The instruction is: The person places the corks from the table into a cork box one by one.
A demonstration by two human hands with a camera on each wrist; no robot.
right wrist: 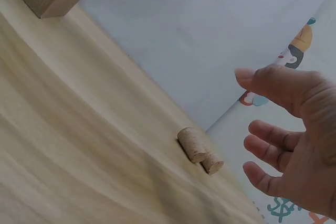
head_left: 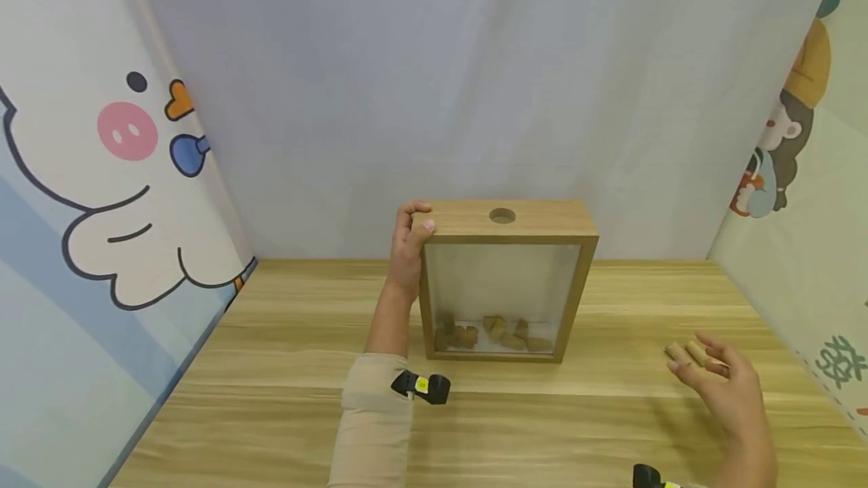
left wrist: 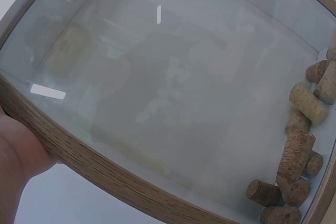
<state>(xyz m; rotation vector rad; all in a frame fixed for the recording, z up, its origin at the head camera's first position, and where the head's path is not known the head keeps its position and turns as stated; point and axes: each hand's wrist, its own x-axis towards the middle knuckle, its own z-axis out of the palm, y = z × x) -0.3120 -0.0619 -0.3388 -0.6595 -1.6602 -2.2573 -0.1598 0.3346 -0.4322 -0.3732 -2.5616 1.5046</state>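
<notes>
A wooden shadow box (head_left: 505,240) with a clear front stands upright on the table, a round hole in its top. Several corks (left wrist: 296,153) lie along its bottom inside. My left hand (head_left: 407,253) grips the box's upper left corner, thumb and fingers on the top edge. To the right, my right hand (head_left: 732,386) hovers near two loose corks (right wrist: 192,144) lying side by side on the table. Its fingers are spread and relaxed, with nothing between them; the right wrist view shows them apart from the corks.
The wood-grain table (head_left: 285,382) runs back to a pale grey curtain (head_left: 380,81). Cartoon-printed panels stand at the left (head_left: 61,172) and right (head_left: 827,247) sides. The right panel is close to the loose corks.
</notes>
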